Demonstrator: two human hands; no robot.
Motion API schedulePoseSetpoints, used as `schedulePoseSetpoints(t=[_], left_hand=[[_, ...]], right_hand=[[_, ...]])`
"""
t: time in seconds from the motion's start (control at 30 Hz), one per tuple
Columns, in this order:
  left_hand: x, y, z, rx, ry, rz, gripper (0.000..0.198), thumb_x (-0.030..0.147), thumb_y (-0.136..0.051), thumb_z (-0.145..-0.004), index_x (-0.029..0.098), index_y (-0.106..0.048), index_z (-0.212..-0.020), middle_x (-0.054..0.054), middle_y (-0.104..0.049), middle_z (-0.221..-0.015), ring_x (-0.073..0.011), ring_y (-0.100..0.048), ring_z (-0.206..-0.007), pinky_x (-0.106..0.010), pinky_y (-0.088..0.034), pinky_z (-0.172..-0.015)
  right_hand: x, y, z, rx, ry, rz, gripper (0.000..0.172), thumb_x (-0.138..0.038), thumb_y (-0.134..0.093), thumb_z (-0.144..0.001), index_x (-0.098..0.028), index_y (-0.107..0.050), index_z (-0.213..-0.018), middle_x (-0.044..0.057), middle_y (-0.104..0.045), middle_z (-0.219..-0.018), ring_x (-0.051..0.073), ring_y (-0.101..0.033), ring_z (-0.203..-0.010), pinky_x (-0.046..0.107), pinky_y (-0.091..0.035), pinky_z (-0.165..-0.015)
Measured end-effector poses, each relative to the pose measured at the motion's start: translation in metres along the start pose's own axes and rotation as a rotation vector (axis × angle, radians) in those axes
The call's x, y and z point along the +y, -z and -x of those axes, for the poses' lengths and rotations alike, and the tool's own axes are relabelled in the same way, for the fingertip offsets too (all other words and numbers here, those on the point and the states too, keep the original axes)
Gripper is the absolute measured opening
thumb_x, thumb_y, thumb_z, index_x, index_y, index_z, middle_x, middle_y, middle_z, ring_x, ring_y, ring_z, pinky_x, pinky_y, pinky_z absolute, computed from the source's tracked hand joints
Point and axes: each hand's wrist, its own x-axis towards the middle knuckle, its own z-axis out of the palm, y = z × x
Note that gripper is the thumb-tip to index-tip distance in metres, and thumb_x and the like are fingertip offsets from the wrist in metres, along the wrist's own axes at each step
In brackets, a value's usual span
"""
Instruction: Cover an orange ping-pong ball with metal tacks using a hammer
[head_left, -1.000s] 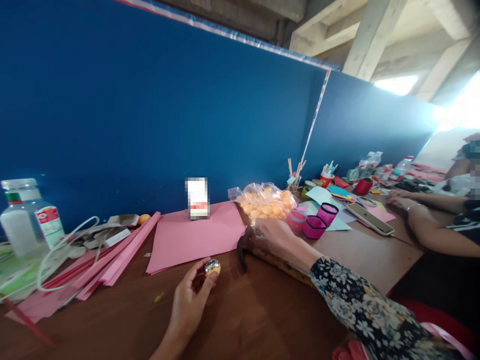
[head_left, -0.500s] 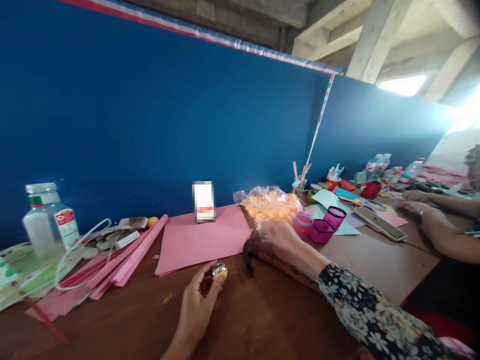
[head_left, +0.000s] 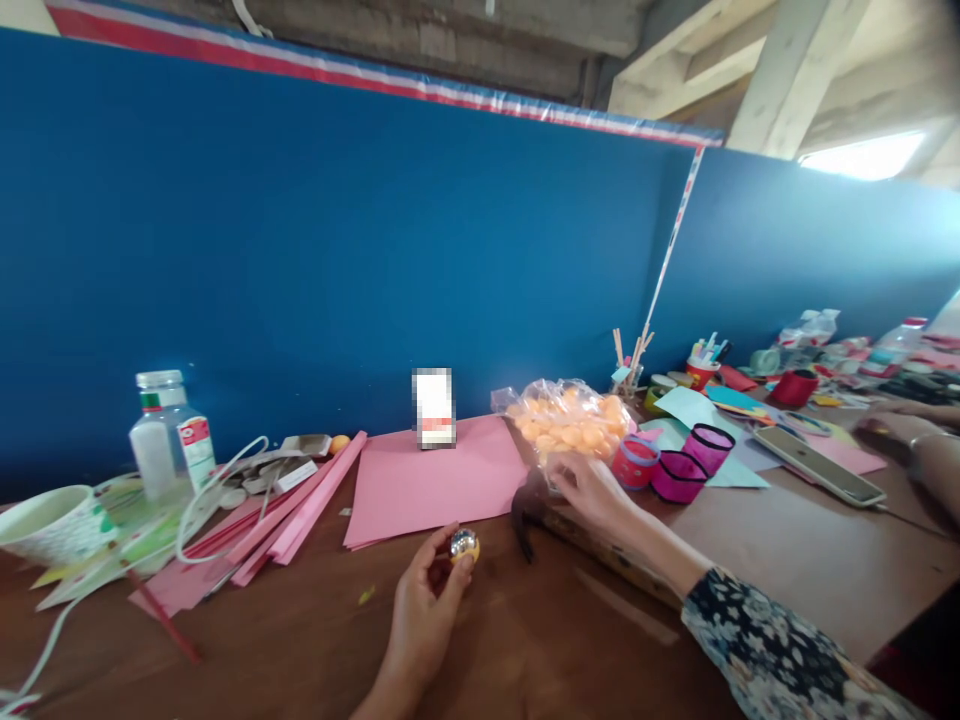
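My left hand pinches a small shiny ball, silver on top and yellowish below, between thumb and fingers above the brown table. My right hand is at the front edge of a clear plastic bag of orange balls, its fingers bent and close together; whether they hold anything is too small to tell. A hammer lies under and beside that hand, its dark head to the left and its wooden handle running right beneath the forearm. Pink paper sheets lie behind my left hand.
Pink strips, a white cable, a clear bottle and a paper cup are at left. Rightward stand pink-and-black rings, a phone and a pen cup. Another person's arm rests at far right.
The view has turned left, bringing the paper cup into sight. My right hand's fingers show more clearly at the bag's edge. My left hand still holds the ball.
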Motion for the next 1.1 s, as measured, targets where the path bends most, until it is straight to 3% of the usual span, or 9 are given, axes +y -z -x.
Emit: schedulePoseSetpoints(t=[0.1,0.17,0.3,0.4,0.57,0.73,0.9,1.1], left_hand=[[-0.002,-0.001,0.000,0.010,0.003,0.042,0.051,0.034,-0.063,-0.071,0.019,-0.051,-0.118,-0.006,-0.066,-0.097,-0.0172,-0.064,-0.076,-0.030,-0.054,-0.068],[-0.005,-0.001,-0.001,0.015,0.001,0.084,0.053,0.034,-0.061,-0.073,0.021,-0.048,-0.122,-0.005,-0.066,-0.098,-0.0157,-0.064,-0.072,-0.030,-0.054,-0.066],[-0.010,0.001,-0.004,0.037,0.027,0.145,0.052,0.033,-0.062,-0.073,0.021,-0.048,-0.122,-0.005,-0.068,-0.096,-0.0148,-0.064,-0.070,-0.030,-0.054,-0.068],[-0.009,0.003,-0.005,0.030,0.044,0.198,0.054,0.031,-0.063,-0.073,0.020,-0.047,-0.123,-0.006,-0.068,-0.102,-0.0178,-0.065,-0.081,-0.032,-0.053,-0.076],[-0.006,0.002,-0.005,0.003,0.041,0.225,0.056,0.026,-0.064,-0.072,0.020,-0.046,-0.124,-0.007,-0.066,-0.108,-0.0216,-0.063,-0.095,-0.034,-0.050,-0.083],[-0.004,0.002,-0.003,-0.023,0.060,0.195,0.054,0.028,-0.062,-0.073,0.023,-0.047,-0.124,-0.005,-0.065,-0.111,-0.0211,-0.063,-0.095,-0.034,-0.050,-0.084],[0.001,0.001,-0.001,-0.028,0.113,0.266,0.054,0.031,-0.063,-0.072,0.020,-0.047,-0.122,-0.009,-0.061,-0.117,-0.0257,-0.056,-0.107,-0.037,-0.048,-0.088],[-0.001,0.000,-0.001,-0.038,0.148,0.305,0.041,0.026,-0.067,-0.070,0.021,-0.055,-0.109,-0.007,-0.064,-0.110,-0.0228,-0.060,-0.100,-0.035,-0.050,-0.084]], right_hand=[[-0.030,-0.006,0.008,0.005,0.040,-0.166,0.012,-0.021,-0.045,-0.082,-0.018,-0.056,-0.084,0.002,-0.061,-0.076,0.014,-0.055,-0.069,0.023,-0.039,-0.063],[-0.051,-0.015,0.015,-0.030,0.044,-0.463,0.010,-0.025,-0.050,-0.081,-0.018,-0.057,-0.079,0.001,-0.059,-0.069,0.013,-0.054,-0.065,0.023,-0.040,-0.061],[-0.079,-0.038,0.022,-0.200,-0.100,-0.935,0.018,-0.034,-0.058,-0.077,-0.016,-0.059,-0.074,-0.003,-0.053,-0.057,0.008,-0.046,-0.047,0.020,-0.036,-0.047],[-0.086,-0.053,0.025,-0.237,-0.188,-1.119,0.021,-0.034,-0.063,-0.073,-0.014,-0.062,-0.079,-0.001,-0.057,-0.061,0.008,-0.049,-0.051,0.021,-0.039,-0.050],[-0.087,-0.064,0.032,-0.197,-0.284,-1.197,0.020,-0.031,-0.066,-0.071,-0.014,-0.061,-0.078,-0.001,-0.058,-0.062,0.009,-0.050,-0.054,0.021,-0.042,-0.052],[-0.088,-0.066,0.037,-0.198,-0.260,-1.237,0.013,-0.028,-0.062,-0.075,-0.015,-0.058,-0.077,-0.002,-0.057,-0.062,0.009,-0.049,-0.055,0.022,-0.042,-0.055],[-0.088,-0.067,0.040,-0.170,-0.257,-1.269,0.012,-0.027,-0.062,-0.075,-0.017,-0.058,-0.076,-0.001,-0.055,-0.071,0.010,-0.050,-0.064,0.023,-0.042,-0.062],[-0.090,-0.062,0.042,-0.170,-0.285,-1.289,0.013,-0.027,-0.063,-0.075,-0.016,-0.056,-0.070,0.002,-0.057,-0.085,0.013,-0.051,-0.075,0.024,-0.041,-0.071]])
